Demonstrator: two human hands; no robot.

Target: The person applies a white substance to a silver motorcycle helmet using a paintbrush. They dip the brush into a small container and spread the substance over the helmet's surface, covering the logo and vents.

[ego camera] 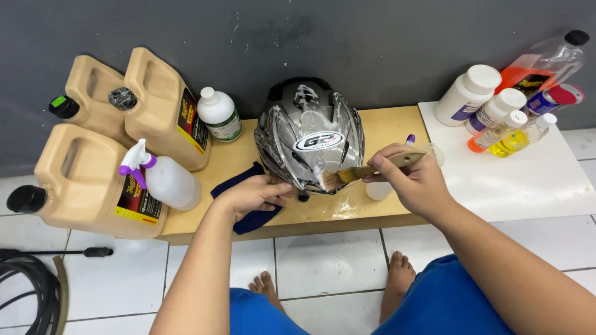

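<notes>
My right hand (417, 180) has its grip clamped on a wooden-handled brush (366, 170), bristles touching the lower front of the silver and black motorcycle helmet (308, 133). The helmet sits on the low wooden counter (385, 130), patches of foam on its shell. My left hand (253, 193) steadies the helmet's lower edge, grip closed against it, above a dark blue cloth (251, 220). A white spray bottle (162, 177) stands just left, beside tan jugs (84, 180).
</notes>
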